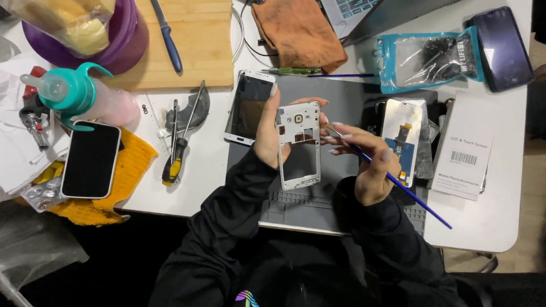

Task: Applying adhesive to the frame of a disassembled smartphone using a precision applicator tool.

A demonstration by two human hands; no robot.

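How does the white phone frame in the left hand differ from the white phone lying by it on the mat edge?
The phone frame is held up in the left hand; the white phone lies flat, partly on the grey mat. The frame is a bare shell with open cut-outs; the phone has a dark glass screen filling it. Both are white-edged and roughly alike in size.

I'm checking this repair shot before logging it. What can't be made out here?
- Head view: the brush tip against the phone frame is too small to see.
- The left hand covers the frame's left edge and part of the phone behind.
- The right hand hides the brush's middle.
- The laptop is cut off by the top edge.
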